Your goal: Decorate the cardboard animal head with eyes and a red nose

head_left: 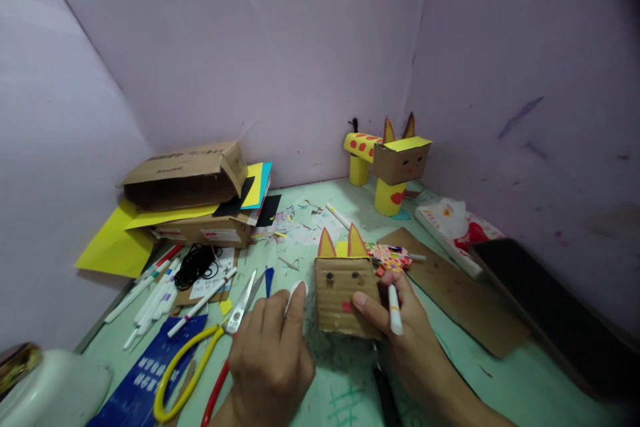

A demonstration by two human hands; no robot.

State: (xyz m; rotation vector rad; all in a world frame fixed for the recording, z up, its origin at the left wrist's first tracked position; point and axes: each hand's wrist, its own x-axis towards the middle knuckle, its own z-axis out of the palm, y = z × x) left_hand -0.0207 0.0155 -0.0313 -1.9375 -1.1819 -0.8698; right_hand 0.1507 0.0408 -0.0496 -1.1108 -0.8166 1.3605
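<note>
A small cardboard animal head with two orange-and-yellow ears, drawn eyes and a red mouth stands on the green table. My right hand grips its right side with the thumb on its face, and a white marker lies between the fingers. My left hand is closed beside its left edge, pinching a small white piece that I cannot name.
Scissors with yellow and red handles lie at the left, with markers and black cord. Cardboard boxes and coloured paper sit behind. A finished cardboard giraffe stands in the corner. A brown cardboard sheet and a dark tablet lie at the right.
</note>
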